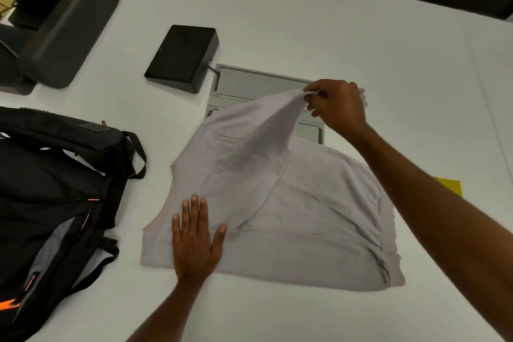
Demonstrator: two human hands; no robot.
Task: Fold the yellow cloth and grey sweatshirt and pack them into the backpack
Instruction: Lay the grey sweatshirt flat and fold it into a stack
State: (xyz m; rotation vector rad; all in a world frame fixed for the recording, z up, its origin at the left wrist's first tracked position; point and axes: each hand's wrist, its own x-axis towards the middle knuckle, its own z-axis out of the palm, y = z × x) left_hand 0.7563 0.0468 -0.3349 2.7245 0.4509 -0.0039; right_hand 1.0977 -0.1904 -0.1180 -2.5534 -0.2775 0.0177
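Yellow cloth (450, 185) — mostly hidden behind right arm (433, 189).

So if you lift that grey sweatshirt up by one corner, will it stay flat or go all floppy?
Probably floppy: where the right hand pinches the grey sweatshirt, the cloth sags in a soft drape. It likely slides easily on the smooth table, since the left hand lies flat on it as if pinning it. It looks light and unbreakable.

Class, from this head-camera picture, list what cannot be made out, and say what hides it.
- Yellow cloth: mostly hidden behind the right forearm; its fold state is unclear.
- Backpack: cut off by the left edge; its opening cannot be seen.
- Grey sweatshirt: the part pinched in the right hand is hidden.
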